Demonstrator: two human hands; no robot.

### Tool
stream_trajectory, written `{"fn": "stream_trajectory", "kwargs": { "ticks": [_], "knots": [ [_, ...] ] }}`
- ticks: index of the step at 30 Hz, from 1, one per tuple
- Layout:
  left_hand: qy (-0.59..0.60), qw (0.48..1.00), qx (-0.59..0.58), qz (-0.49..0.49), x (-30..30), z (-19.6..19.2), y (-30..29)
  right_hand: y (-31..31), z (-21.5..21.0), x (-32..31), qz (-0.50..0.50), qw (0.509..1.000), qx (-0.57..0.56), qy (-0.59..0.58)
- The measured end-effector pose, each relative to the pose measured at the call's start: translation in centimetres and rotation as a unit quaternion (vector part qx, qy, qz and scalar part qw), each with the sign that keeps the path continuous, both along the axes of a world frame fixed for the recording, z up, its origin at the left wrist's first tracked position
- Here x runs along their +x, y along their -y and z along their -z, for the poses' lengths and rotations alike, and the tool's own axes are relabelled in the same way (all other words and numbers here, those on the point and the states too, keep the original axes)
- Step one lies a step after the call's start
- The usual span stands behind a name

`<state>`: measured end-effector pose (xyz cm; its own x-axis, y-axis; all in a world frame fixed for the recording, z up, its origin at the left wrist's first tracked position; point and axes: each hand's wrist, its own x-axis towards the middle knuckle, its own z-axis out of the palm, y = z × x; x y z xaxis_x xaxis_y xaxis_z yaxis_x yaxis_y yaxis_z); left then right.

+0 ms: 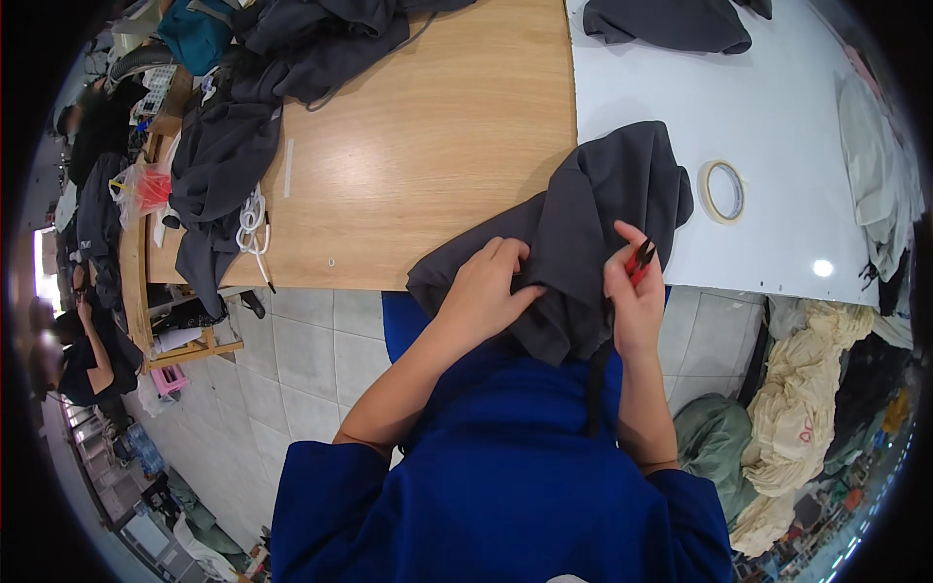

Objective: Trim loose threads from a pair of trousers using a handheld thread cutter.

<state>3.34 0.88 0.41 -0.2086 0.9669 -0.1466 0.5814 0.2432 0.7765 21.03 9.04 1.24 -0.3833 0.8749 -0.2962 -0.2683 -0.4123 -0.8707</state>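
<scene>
A dark grey garment [583,223] lies bunched over the near edge of the table, with part of it hanging toward my blue shirt. My left hand [491,291] is closed on its left side, thumb and fingers pinching a fold of cloth. In my right hand [634,296], beside the garment's right side, is a pair of red thread snips [639,262]. Their dark tips point up and away from me. The index finger is raised next to them, while the other fingers curl round the handle, which is partly hidden.
A tape roll [708,194] lies on the white tabletop [797,146] at right. More dark garments [321,49] and a white cord [253,228] are on the wooden tabletop [437,126]. Cream cloth [802,398] is heaped at lower right. Other people are at far left.
</scene>
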Motion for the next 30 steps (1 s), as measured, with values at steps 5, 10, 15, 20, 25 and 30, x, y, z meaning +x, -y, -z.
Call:
{"fn": "stream_trajectory", "kwargs": {
  "ticks": [5, 10, 15, 20, 25, 30],
  "knots": [
    [0.112, 0.992, 0.042, -0.045, 0.6, -0.3, 0.2, 0.6, -1.3, -0.5, -0.160, 0.796, 0.475, 0.340],
    [0.311, 0.930, 0.140, -0.138, 0.9, 0.0, 0.7, 0.1, -0.4, 0.4, -0.166, 0.821, 0.447, 0.314],
    [0.374, 0.884, 0.222, -0.169, 1.8, -1.3, 1.1, 0.4, -3.8, -0.5, -0.194, 0.904, 0.308, 0.224],
    [0.348, 0.875, 0.306, -0.141, 1.9, -1.1, 0.8, 2.2, -4.1, -1.2, -0.051, 0.947, 0.273, 0.161],
    [0.325, 0.878, 0.326, -0.127, 1.8, -1.6, 0.8, 1.9, -5.2, -1.8, -0.088, 0.851, 0.446, 0.262],
    [0.253, 0.900, 0.326, -0.140, 1.7, -2.2, 0.8, 1.5, -4.9, -1.8, -0.067, 0.806, 0.520, 0.276]
  ]
}}
